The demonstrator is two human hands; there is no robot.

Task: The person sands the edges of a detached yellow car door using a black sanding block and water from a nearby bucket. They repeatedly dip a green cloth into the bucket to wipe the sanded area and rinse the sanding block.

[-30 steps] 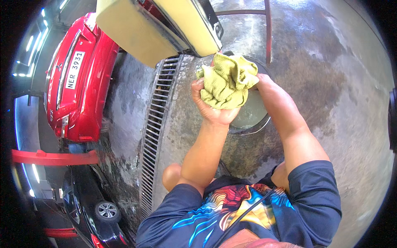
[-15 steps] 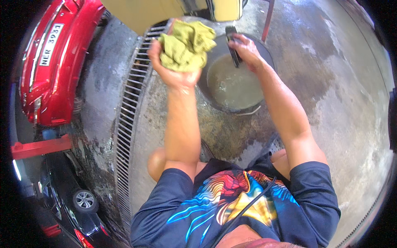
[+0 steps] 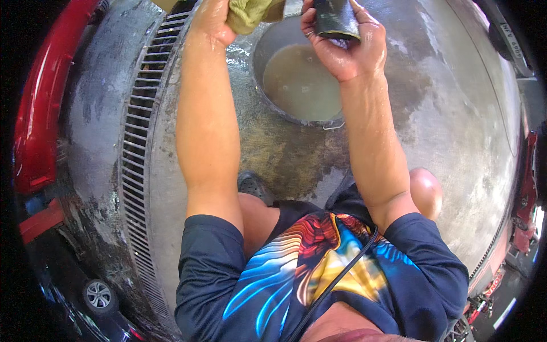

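Pictured along the left on stained concrete floor [image 3: 450,119]: part of a red car [image 3: 47,108], a red beam [image 3: 43,222], a dark car [image 3: 62,273] with spoked wheel [image 3: 99,295], and a curving slotted drain grate [image 3: 137,137]; at upper right, a dark vehicle [image 3: 500,31] bearing a pale license plate [image 3: 511,43].

yellow-green cloth [image 3: 246,16] | bunched (cropped above) | black piece [image 3: 336,18] | glossy, seemingly curved

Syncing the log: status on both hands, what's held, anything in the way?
Left hand holding cloth. Right hand gripping black object. Bucket of cloudy water below, partly behind right hand.
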